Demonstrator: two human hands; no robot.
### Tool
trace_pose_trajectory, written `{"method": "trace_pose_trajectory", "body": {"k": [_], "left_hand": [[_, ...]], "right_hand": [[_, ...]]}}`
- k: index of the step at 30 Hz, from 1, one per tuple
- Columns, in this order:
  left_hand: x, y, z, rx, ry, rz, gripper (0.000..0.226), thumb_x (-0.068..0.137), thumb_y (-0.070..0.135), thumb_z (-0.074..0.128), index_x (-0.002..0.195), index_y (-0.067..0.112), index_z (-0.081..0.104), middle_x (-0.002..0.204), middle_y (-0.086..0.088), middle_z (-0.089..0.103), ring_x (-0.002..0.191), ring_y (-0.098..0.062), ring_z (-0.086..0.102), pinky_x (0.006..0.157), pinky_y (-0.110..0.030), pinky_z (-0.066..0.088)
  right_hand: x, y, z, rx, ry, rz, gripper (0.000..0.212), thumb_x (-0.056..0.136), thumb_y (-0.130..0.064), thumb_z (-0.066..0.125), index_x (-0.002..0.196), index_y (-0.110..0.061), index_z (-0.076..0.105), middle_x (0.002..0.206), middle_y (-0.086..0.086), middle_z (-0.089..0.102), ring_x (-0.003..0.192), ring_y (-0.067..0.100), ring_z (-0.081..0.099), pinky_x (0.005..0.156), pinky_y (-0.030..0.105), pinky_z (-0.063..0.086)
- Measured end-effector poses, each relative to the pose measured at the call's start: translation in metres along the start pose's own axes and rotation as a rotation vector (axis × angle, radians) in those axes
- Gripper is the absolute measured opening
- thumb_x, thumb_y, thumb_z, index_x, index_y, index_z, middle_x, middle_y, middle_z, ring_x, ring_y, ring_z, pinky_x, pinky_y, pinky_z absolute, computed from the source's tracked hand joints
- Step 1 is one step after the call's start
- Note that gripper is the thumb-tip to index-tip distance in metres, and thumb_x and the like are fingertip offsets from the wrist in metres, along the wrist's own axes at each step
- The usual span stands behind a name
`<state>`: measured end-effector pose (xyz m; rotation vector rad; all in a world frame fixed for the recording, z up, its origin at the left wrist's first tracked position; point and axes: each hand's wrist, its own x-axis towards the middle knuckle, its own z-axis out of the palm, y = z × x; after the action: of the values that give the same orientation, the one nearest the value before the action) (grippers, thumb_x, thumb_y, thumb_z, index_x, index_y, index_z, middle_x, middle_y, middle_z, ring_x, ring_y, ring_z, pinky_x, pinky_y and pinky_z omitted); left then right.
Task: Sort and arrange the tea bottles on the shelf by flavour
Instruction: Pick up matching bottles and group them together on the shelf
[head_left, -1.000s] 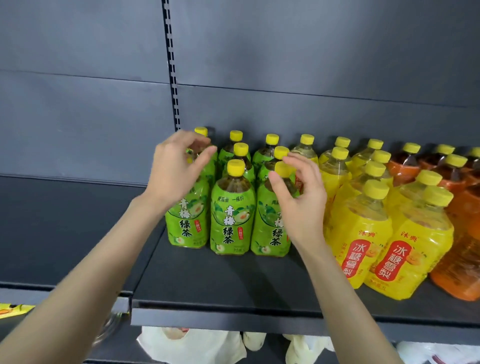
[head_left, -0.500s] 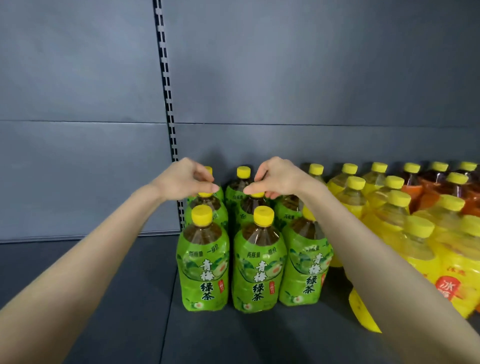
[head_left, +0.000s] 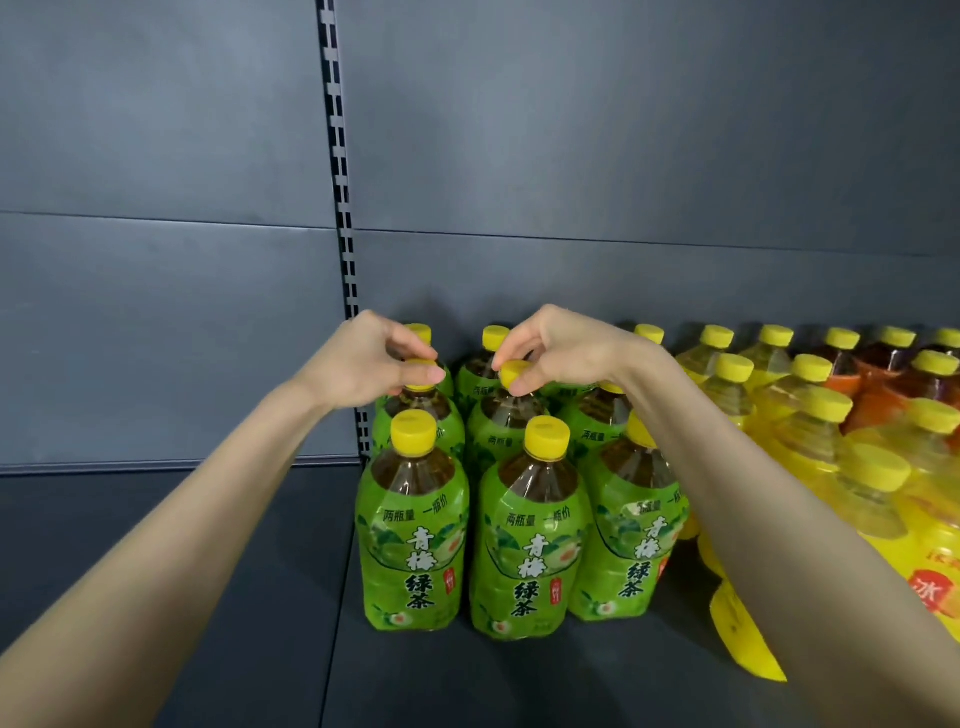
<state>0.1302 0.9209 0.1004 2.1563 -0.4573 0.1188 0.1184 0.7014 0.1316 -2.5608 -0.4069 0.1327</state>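
At mid-row, left hand and right hand pinch bottle caps.

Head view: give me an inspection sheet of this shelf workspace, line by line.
Surface: dark grey shelf, bottles standing on it.
Job's things: green bottles in rows at left; yellow bottles to their right; orange bottles at far right; all have yellow caps.
Clutter: nothing seen.
Hands: left hand pinches a second-row green bottle's cap; right hand pinches the next cap.
Cables: nothing seen.
Surroundings: grey back panel, slotted upright.
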Motion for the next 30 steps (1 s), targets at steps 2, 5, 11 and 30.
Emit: {"method": "trace_pose_trajectory", "body": {"k": [2, 5, 11, 30], "left_hand": [[-0.003, -0.001, 0.002, -0.010, 0.010, 0.006, 0.028, 0.075, 0.019, 0.077, 0.101, 0.009, 0.072, 0.078, -0.001, 0.068, 0.067, -0.016, 0.060, 0.067, -0.026, 0.055], [-0.006, -0.001, 0.001, -0.010, 0.001, 0.016, 0.029, 0.078, 0.020, 0.075, 0.105, 0.012, 0.070, 0.087, -0.002, 0.068, 0.073, -0.017, 0.061, 0.071, -0.024, 0.054], [-0.009, -0.001, -0.002, 0.021, -0.042, -0.008, 0.035, 0.081, 0.018, 0.071, 0.115, 0.008, 0.065, 0.105, -0.009, 0.068, 0.084, -0.014, 0.064, 0.094, -0.035, 0.049], [-0.014, -0.004, 0.002, 0.123, 0.092, 0.006, 0.035, 0.078, 0.028, 0.075, 0.108, 0.012, 0.069, 0.098, -0.006, 0.070, 0.070, -0.008, 0.058, 0.087, -0.029, 0.050]], "right_hand": [[0.001, 0.003, -0.004, 0.009, -0.027, 0.007, 0.034, 0.077, -0.006, 0.076, 0.109, -0.016, 0.069, 0.111, 0.002, 0.069, 0.097, 0.013, 0.063, 0.094, 0.029, 0.049], [-0.002, 0.006, -0.007, -0.030, -0.004, 0.042, 0.039, 0.074, -0.022, 0.081, 0.109, -0.018, 0.067, 0.104, 0.002, 0.070, 0.091, 0.015, 0.068, 0.088, 0.032, 0.054], [-0.004, 0.003, 0.001, 0.066, 0.051, 0.043, 0.038, 0.076, -0.013, 0.080, 0.110, -0.004, 0.066, 0.100, 0.012, 0.070, 0.081, 0.023, 0.071, 0.071, 0.026, 0.060], [-0.011, 0.000, 0.013, 0.196, 0.124, 0.045, 0.041, 0.083, -0.008, 0.072, 0.121, 0.000, 0.059, 0.105, 0.010, 0.063, 0.077, 0.012, 0.063, 0.064, 0.017, 0.057]]}}
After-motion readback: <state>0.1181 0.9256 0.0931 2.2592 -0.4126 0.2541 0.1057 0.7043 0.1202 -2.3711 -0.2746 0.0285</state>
